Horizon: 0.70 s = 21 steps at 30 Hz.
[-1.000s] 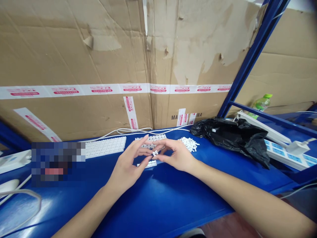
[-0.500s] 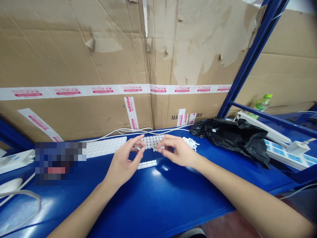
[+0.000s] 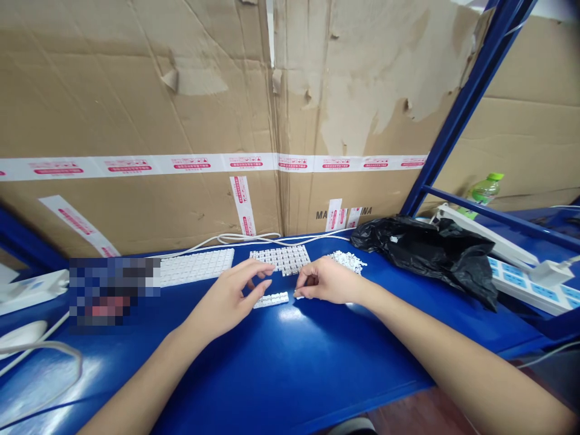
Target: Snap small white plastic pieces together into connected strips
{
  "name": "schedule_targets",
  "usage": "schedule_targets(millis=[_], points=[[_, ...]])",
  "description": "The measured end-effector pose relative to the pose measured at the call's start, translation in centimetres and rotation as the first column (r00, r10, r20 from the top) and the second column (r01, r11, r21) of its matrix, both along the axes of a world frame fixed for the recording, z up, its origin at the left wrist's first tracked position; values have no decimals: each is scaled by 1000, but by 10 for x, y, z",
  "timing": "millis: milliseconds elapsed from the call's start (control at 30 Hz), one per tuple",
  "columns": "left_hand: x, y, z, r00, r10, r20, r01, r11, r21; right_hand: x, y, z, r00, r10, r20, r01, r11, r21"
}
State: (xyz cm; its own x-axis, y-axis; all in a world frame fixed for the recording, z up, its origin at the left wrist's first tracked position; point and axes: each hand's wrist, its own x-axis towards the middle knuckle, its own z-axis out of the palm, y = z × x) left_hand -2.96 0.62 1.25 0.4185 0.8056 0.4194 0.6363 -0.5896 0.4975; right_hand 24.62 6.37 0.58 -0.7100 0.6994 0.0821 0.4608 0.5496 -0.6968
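My right hand (image 3: 330,281) pinches a small white piece (image 3: 298,295) between thumb and forefinger, just above the blue table (image 3: 317,362). To its left a short strip of white pieces (image 3: 274,299) lies on the table, its left end hidden by my left hand (image 3: 233,296). That hand hovers with thumb and fingers apart and holds nothing. Behind both hands lies a block of small white pieces in rows (image 3: 285,260). A loose heap of little white parts (image 3: 348,261) sits behind my right wrist.
A white gridded panel (image 3: 197,267) lies at the back left, beside a blurred-out patch. The black plastic bag (image 3: 421,254) and a power strip (image 3: 525,281) are on the right. White cables (image 3: 226,240) run along the cardboard wall (image 3: 181,121).
My right hand has moved from the front edge of the rows toward me and now pinches a small white piece. My left hand has lowered slightly and its fingers have spread.
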Motion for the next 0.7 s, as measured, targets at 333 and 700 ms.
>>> schedule_targets(millis=[333,700], points=[[-14,1,5,987,-30,-160,8,991,-134,0,-3,1,998,56,4,-56,993,106],[-14,-5,0,983,-66,-173,5,943,-333,-12,-9,-12,996,53,-68,-46,995,90]])
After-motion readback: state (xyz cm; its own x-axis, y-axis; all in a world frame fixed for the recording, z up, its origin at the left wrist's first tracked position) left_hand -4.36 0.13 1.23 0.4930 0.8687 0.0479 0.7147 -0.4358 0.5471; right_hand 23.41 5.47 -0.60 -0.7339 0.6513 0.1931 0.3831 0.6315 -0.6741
